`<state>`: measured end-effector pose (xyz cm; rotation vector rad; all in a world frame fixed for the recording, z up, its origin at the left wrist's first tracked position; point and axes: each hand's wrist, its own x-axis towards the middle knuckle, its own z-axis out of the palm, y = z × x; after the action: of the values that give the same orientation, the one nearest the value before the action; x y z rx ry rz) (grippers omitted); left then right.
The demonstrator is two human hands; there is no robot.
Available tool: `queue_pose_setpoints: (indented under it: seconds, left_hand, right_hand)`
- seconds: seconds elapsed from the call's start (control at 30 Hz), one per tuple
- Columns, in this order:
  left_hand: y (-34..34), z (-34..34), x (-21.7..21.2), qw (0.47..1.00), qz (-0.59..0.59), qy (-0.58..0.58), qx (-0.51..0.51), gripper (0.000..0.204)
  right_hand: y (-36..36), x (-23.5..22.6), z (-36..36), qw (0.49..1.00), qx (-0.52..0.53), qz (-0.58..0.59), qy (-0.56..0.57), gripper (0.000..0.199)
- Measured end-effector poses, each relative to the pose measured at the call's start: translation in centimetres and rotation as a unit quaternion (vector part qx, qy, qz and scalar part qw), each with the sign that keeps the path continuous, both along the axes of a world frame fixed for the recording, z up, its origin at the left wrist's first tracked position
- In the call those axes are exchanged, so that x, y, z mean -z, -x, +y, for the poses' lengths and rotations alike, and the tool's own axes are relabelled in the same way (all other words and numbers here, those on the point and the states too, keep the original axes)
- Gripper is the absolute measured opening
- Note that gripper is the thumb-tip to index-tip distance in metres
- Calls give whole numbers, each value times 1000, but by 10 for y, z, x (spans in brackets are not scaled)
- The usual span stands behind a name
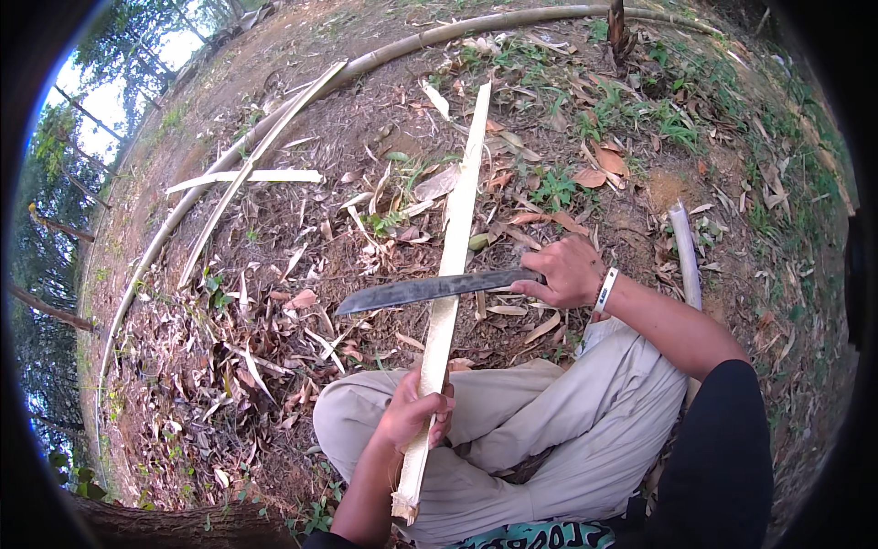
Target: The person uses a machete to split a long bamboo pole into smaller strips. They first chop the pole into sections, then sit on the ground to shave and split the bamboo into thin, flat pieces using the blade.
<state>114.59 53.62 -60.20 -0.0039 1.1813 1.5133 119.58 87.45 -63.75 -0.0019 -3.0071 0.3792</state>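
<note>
My left hand (413, 414) is closed round the lower part of a long, pale split bamboo strip (465, 201). The strip rises from over my lap and points away from me across the leaf-strewn ground. In my right hand (565, 272) is the handle of a machete (412, 291), its dark blade pointing left. The blade lies across the strip near its middle, above my left hand; whether its edge bites into the strip I cannot tell. A white band circles my right wrist.
A long bamboo pole (393, 53) curves over the ground at the back and left. Two pale split strips (265, 176) lie against it. A short pole piece (684, 247) lies beside my right knee. Dry leaves, shavings and green weeds (555, 189) cover the soil; a stump (620, 35) stands behind.
</note>
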Motion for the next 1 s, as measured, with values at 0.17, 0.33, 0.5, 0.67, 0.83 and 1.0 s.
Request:
queue_pose_setpoints:
  seconds: [0.17, 0.33, 0.5, 0.67, 0.83, 1.0]
  left_hand:
    - [-3, 5, 2, 999, -19, -21, 15, 40]
    - [-1, -1, -2, 1000, -3, 15, -8, 30]
    - [-7, 3, -10, 1000, 0, -12, 10, 27]
    - [3, -11, -4, 998, -52, -46, -9, 36]
    - [-4, -23, -15, 992, -92, -84, -11, 29]
    - [-26, -53, -14, 982, -155, -102, -32, 32]
  right_hand:
    - [15, 30, 78, 982, 183, 8, 54, 62]
    - [21, 13, 15, 999, 15, 42, 19, 62]
    - [15, 34, 77, 985, 160, -13, 63, 67]
    - [28, 32, 66, 962, 250, -29, 108, 70]
    - [13, 7, 31, 998, 39, 53, 6, 58]
    - [12, 61, 139, 900, 419, -60, 107, 72]
